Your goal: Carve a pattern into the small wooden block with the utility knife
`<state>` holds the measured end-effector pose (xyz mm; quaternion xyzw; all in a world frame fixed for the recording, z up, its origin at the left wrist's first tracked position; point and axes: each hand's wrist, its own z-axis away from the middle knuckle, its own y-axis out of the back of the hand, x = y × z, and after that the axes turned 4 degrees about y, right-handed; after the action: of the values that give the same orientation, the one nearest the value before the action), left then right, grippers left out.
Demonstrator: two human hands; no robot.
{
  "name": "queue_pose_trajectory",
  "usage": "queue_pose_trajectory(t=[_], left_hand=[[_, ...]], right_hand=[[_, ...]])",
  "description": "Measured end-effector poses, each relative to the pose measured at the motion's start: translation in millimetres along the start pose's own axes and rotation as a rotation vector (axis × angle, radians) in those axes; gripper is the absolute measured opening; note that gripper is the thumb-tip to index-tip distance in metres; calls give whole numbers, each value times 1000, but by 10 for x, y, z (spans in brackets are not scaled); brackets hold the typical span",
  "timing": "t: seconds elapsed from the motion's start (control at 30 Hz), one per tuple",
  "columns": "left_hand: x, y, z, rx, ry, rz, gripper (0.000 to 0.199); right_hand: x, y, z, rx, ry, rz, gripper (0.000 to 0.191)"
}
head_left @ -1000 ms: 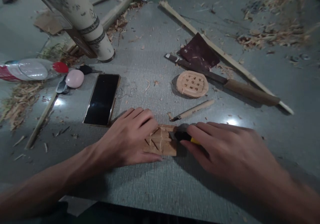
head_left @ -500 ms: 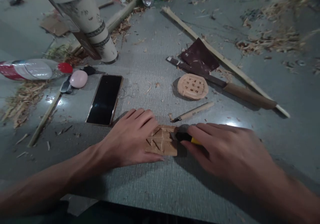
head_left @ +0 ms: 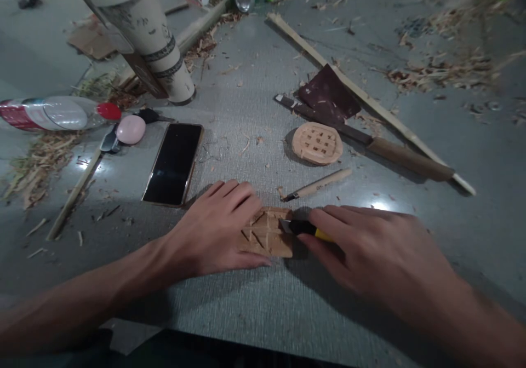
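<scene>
A small rectangular wood block (head_left: 273,242) with carved grooves lies flat on the grey tabletop. My left hand (head_left: 224,228) is closed over its left part, fingers along the far side and thumb along the near edge. In my right hand (head_left: 365,245) is a yellow and black utility knife (head_left: 304,228), gripped close to its front. The short blade touches the right part of the block. Just beyond the block lies a slim wooden-handled carving tool (head_left: 322,183). Farther back rests a rounded wooden piece (head_left: 317,143) with several square holes.
A phone (head_left: 173,164) lies left of my hands. Behind it stand stacked paper cups (head_left: 158,45), with a plastic bottle (head_left: 61,113) on its side. A file (head_left: 406,158), dark sandpaper (head_left: 329,93) and a long wood stick (head_left: 299,42) lie at the right. Wood shavings (head_left: 444,72) are scattered about.
The knife has shifted very slightly, so more of its blade shows at the block's right part. My left hand keeps its hold on the block.
</scene>
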<state>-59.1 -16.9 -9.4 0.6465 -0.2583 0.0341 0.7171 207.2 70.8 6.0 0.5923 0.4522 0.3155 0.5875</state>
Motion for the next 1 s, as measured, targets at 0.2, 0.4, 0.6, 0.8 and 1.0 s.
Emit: queue_pose_trajectory(t=[0.2, 0.4, 0.6, 0.8, 1.0], left_hand=[[22, 12, -15, -5, 12, 3, 60], [49, 13, -11, 4, 20, -27, 64], [88, 7, -2, 6, 26, -38, 65], [108, 11, 9, -2, 28, -11, 58], [150, -5, 49, 19, 47, 29, 55]], right_hand=[[-34, 17, -21, -10, 6, -30, 30], [-70, -15, -42, 8, -14, 1, 29], [-125, 37, -63, 8, -19, 20, 28], [-167, 112, -58, -34, -55, 44, 26], [-145, 93, -44, -12, -76, 64, 26]])
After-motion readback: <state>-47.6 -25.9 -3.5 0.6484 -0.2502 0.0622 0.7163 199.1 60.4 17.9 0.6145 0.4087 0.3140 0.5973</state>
